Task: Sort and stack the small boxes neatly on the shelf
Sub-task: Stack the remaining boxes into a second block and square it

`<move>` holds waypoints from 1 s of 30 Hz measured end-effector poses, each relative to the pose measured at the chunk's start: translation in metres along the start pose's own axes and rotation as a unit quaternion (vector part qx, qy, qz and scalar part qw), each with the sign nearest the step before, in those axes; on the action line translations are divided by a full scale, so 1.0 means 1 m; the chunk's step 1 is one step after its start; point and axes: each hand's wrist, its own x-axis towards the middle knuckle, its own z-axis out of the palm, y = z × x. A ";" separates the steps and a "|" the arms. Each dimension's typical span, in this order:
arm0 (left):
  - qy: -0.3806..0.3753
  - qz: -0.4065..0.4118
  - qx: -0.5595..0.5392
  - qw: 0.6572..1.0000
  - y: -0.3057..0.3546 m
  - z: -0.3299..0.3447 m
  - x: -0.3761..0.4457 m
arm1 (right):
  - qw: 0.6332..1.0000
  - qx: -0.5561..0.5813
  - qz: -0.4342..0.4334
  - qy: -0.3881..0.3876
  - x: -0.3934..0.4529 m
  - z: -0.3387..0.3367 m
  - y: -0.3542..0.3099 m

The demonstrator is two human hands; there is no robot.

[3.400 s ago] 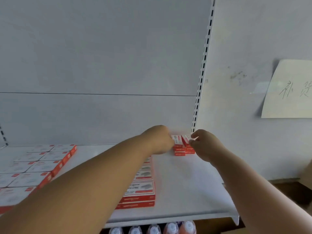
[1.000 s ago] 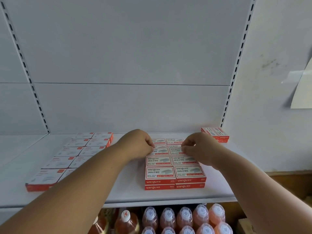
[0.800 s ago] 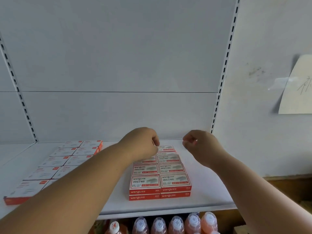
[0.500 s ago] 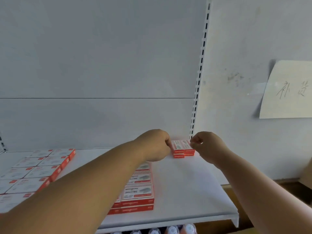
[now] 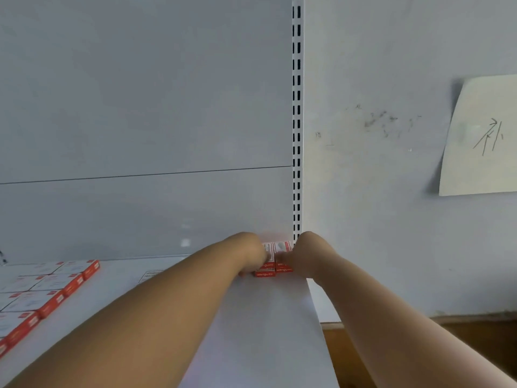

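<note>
Small red-and-white boxes (image 5: pixel 275 268) sit two side by side in a short stack at the back right corner of the white shelf (image 5: pixel 265 331). My left hand (image 5: pixel 250 254) pinches the left top box, whose white face is tipped up toward me. On the other side, my right hand (image 5: pixel 306 254) has its fingers curled onto the right top box. Most of both hands' fingers are hidden behind the knuckles. A sliver of the middle block of boxes (image 5: pixel 151 275) peeks out from under my left forearm.
Rows of the same boxes (image 5: pixel 42 298) lie flat at the shelf's left end. A slotted upright (image 5: pixel 297 135) rises right behind the corner stack. A paper note (image 5: pixel 481 135) is taped to the wall on the right. The shelf's right edge drops to a wooden floor (image 5: pixel 419 329).
Both hands left the middle block and reached to the back right corner stack, closing onto its top boxes. The view swung right and moved closer.
</note>
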 end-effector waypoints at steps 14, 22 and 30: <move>0.129 0.094 -0.349 0.923 -0.025 -0.035 -0.048 | 0.889 0.455 -0.047 0.003 -0.020 -0.016 -0.008; 0.086 0.124 -0.535 0.831 -0.098 -0.050 -0.104 | 0.821 0.556 -0.109 -0.071 -0.073 -0.012 -0.063; 0.047 0.070 -0.610 0.788 -0.162 -0.053 -0.121 | 0.801 0.588 -0.060 -0.094 -0.115 0.023 -0.114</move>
